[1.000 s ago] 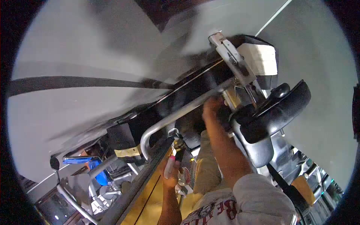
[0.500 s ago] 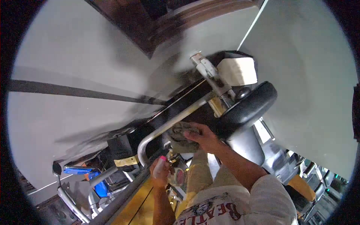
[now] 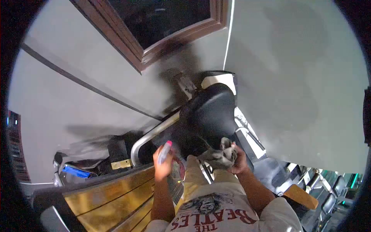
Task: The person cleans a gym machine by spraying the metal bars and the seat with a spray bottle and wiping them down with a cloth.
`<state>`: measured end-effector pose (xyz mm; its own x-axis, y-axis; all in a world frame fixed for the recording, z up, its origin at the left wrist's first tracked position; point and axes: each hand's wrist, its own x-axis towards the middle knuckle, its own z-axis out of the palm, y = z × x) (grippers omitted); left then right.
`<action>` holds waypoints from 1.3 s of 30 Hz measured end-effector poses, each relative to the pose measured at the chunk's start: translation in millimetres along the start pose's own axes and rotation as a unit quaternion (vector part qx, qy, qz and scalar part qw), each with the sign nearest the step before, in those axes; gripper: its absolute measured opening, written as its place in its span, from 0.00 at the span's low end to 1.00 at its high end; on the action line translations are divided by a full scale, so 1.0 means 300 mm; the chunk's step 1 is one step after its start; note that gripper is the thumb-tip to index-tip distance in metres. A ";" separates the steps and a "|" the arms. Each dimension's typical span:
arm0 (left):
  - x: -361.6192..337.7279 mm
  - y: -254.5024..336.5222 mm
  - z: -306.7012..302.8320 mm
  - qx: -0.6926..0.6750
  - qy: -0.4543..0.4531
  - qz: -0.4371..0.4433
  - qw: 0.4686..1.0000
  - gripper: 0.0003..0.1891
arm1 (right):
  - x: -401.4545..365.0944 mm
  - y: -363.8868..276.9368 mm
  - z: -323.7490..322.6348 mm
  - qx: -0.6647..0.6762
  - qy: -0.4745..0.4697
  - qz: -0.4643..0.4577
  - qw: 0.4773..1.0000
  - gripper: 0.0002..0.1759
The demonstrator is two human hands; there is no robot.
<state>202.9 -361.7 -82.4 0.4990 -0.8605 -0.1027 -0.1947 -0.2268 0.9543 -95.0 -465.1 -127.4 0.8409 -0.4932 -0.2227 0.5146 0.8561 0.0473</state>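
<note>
Black padded cushion (image 3: 213, 110), one, the landmark: ahead of the person, between the two hands and the wall (image 3: 293, 116). Rounded outline; its near edge runs into dark, so its long axis cannot be told.

Grey cloth (image 3: 220, 156), one, crumpled: just short of the cushion's near side, its longer spread roughly crosswise to the person. Contact with the cushion cannot be told.

Right hand (image 3: 239, 159): closed round the cloth's right end, right of the cushion's near side — the nearer hand.

Left hand (image 3: 163, 165): fingers wrapped about a pink-tipped bottle (image 3: 164, 154), left of the cushion and farther from it. Bottle tilted, pink end pointing away from the person and slightly cushionward.

Silver bent bar (image 3: 154, 136), one: left of the cushion — beyond the left hand.
</note>
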 end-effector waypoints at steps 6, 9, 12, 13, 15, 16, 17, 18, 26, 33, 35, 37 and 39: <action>-0.012 0.311 0.201 -0.078 0.007 -0.049 0.996 0.09 | -0.210 -0.101 0.114 -0.100 0.070 -0.055 0.991 0.33; 0.027 0.338 0.270 -0.070 -0.007 -0.035 0.997 0.13 | -0.245 -0.174 0.070 -0.085 0.018 -0.085 0.993 0.33; 0.044 0.399 0.307 0.015 -0.015 -0.036 0.999 0.14 | -0.237 -0.240 0.090 -0.085 0.036 -0.116 0.989 0.29; 0.037 0.407 0.303 0.006 -0.009 -0.034 0.999 0.14 | -0.220 -0.263 0.100 -0.075 0.061 -0.121 0.988 0.28; 0.019 0.401 0.294 -0.014 0.006 -0.027 1.000 0.14 | -0.145 -0.331 0.088 -0.105 0.030 -0.143 0.984 0.28; 0.007 0.386 0.275 -0.043 -0.002 -0.031 0.999 0.13 | -0.093 -0.359 0.108 -0.158 0.054 -0.189 0.968 0.26; -0.004 0.370 0.260 -0.029 0.000 -0.021 0.999 0.13 | -0.040 -0.386 0.130 -0.212 0.084 -0.233 0.946 0.25; -0.018 0.348 0.243 -0.017 0.003 -0.014 1.000 0.12 | 0.031 -0.404 0.151 -0.290 0.109 -0.299 0.902 0.25; -0.179 0.226 0.144 -0.029 0.046 -0.065 0.996 0.07 | 0.588 -0.423 0.277 -0.819 0.254 -0.419 0.299 0.26; -0.192 0.214 0.072 -0.057 0.107 -0.078 0.990 0.10 | 0.738 0.026 0.224 -0.910 -0.051 -0.336 0.237 0.14; -0.172 0.215 0.067 -0.069 0.099 -0.073 0.990 0.09 | 0.649 0.129 0.216 -0.946 -0.137 -0.248 0.156 0.12; -0.163 0.217 0.051 -0.084 0.107 -0.065 0.989 0.09 | 0.602 0.019 0.099 -0.889 -0.269 -0.338 0.152 0.11; -0.183 0.198 0.023 -0.066 0.110 -0.071 0.989 0.09 | 0.589 -0.053 0.088 -0.895 -0.207 -0.339 0.201 0.11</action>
<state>158.1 -331.2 -21.9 0.6881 -0.7007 -0.1886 -0.0052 -0.2647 0.9643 49.8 -569.9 -141.7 0.8116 -0.2441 0.5308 -0.0395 -0.9294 -0.3670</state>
